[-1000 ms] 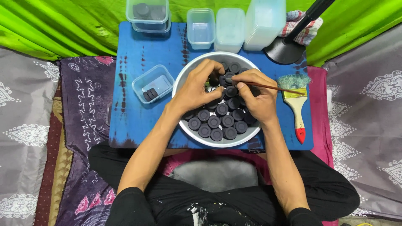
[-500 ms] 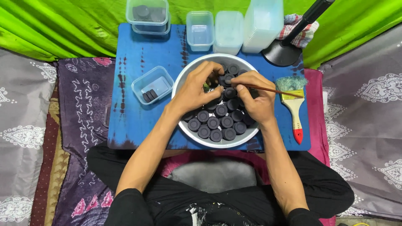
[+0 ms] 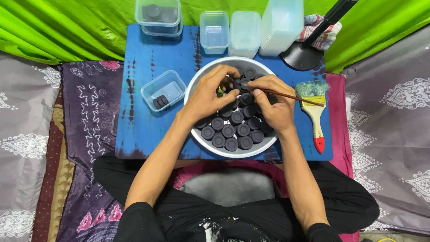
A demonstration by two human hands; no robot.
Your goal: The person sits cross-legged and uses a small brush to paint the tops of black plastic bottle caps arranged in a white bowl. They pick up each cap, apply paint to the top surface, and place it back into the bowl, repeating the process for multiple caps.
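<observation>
Head view: the white bowl point(image 3: 233, 152) sits mid-counter point(image 3: 148, 130), filled with dark round caps point(image 3: 228, 131) packed side by side. Over the bowl's far half, the left hand point(image 3: 207, 96) pinches one cap point(image 3: 237, 83) with narrowed fingers, likely steadying it. The right hand point(image 3: 273, 105) meets it, fingers closed on a thin brown stick point(image 3: 293, 97) whose tip reaches that cap. Right of the bowl lies a flat paintbrush point(image 3: 313, 112); left of it, a small clear tub point(image 3: 164, 90).

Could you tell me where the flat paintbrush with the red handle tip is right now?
In the head view, the paintbrush lies on the blue table, right of the bowl, beside the right hand.
</observation>
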